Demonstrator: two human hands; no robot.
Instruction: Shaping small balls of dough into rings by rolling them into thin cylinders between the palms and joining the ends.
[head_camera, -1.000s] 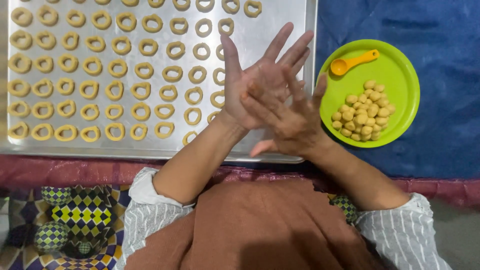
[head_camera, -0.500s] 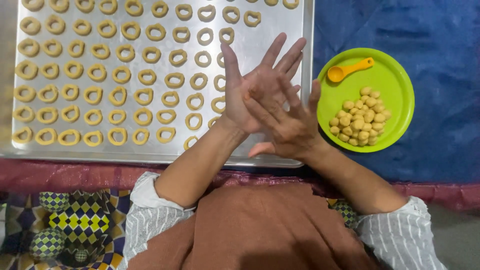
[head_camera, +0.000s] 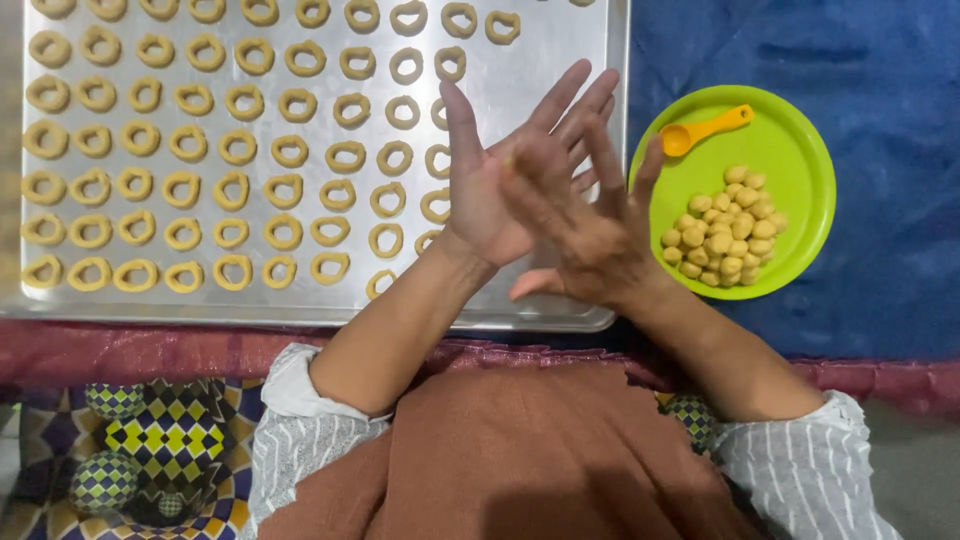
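Note:
My left hand lies palm up over the right end of the metal baking tray, fingers spread and pointing away from me. My right hand is pressed flat across its palm, fingers also apart. A thin piece of yellow dough peeks out between the two palms. The tray holds several rows of small dough rings. Just right of my hands stands a green plate with a heap of small dough balls and an orange measuring spoon.
Tray and plate rest on a blue cloth with a dark red border along the near edge. My brown garment and a patterned cushion fill the bottom of the view.
My right hand has slid forward across my left palm, fingers now reaching further up. The tray and plate have stayed put.

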